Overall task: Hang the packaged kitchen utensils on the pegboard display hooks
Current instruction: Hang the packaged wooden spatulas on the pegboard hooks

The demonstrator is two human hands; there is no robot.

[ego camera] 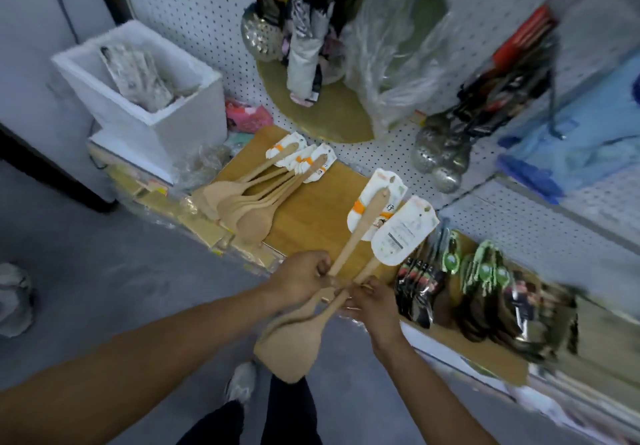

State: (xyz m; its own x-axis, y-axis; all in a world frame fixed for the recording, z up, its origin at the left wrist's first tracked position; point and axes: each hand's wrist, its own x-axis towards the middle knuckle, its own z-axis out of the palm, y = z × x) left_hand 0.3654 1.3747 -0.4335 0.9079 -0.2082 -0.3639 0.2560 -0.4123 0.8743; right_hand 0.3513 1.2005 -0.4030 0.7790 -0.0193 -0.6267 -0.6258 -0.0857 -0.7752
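Bare wooden shelf [311, 209] lies open between the pile of spatulas [242, 198] on the left and the two held spatulas' cards [391, 216] on the right. Left of the pile, a foam box [145, 98] blocks the way. To the right, hanging black packets [419, 292] and green packets [485, 271] crowd the shelf edge. Behind, metal skimmers [443, 157] and a plastic-wrapped bundle [391, 49] cover the pegboard [194, 8]. Below the hands [339, 288], grey floor [104, 271] is open.

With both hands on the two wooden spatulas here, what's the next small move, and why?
Probably separate the two spatulas and lift one toward a hook. Both hands grip them where the handles cross: left hand, right hand. Their cards point at the pegboard but hang on nothing yet, and crossed handles would make hooking a single card awkward.
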